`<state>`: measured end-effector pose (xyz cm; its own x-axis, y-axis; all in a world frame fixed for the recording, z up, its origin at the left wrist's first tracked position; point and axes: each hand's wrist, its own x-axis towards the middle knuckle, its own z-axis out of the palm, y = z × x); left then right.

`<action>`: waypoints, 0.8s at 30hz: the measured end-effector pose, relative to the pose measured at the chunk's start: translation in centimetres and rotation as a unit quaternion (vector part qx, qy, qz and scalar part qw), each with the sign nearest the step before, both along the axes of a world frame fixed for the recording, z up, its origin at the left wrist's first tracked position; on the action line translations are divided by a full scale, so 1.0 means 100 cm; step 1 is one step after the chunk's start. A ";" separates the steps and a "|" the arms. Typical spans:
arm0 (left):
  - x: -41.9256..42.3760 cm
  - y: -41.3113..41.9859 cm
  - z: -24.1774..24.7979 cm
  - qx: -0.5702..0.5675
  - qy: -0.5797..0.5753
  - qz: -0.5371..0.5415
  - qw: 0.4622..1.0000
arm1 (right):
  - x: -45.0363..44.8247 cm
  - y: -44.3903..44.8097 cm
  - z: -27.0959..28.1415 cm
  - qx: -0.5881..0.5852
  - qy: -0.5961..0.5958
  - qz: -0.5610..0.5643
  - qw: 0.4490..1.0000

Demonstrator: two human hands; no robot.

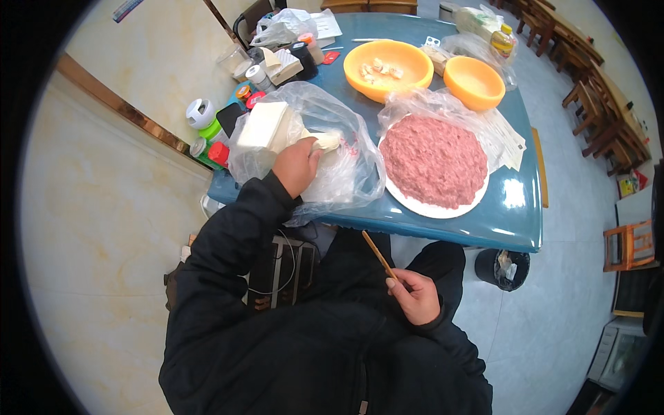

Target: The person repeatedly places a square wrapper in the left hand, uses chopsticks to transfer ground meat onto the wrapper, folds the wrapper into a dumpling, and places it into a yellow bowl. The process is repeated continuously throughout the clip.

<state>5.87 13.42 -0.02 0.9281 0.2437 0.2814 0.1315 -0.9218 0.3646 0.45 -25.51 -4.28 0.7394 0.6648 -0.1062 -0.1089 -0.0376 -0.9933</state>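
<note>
My left hand reaches into a clear plastic bag and pinches a thin, pale wrapper. Beside it in the bag is a square stack of white dough wrappers. Below the table edge, my right hand holds a thin wooden stick by its lower end. A white plate heaped with pink minced meat sits right of the bag. Behind it, a large yellow bowl holds a few small filled pieces; a smaller yellow bowl stands to its right.
Jars and bottles, a black phone and a red-capped bottle crowd the left of the blue table. An oil bottle and plastic bags lie at the back right. A black bin stands on the floor below the right corner.
</note>
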 end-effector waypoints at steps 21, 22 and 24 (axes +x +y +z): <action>-0.057 -0.035 0.040 -0.725 -0.099 -0.060 0.679 | 0.002 -0.001 0.002 0.005 -0.003 -0.009 1.000; -0.051 -0.023 0.030 -0.699 -0.085 -0.047 0.709 | 0.001 -0.001 0.001 0.012 0.009 -0.014 1.000; -0.047 -0.010 0.022 -0.649 -0.055 -0.037 0.758 | 0.001 -0.003 0.000 0.015 0.011 -0.012 1.000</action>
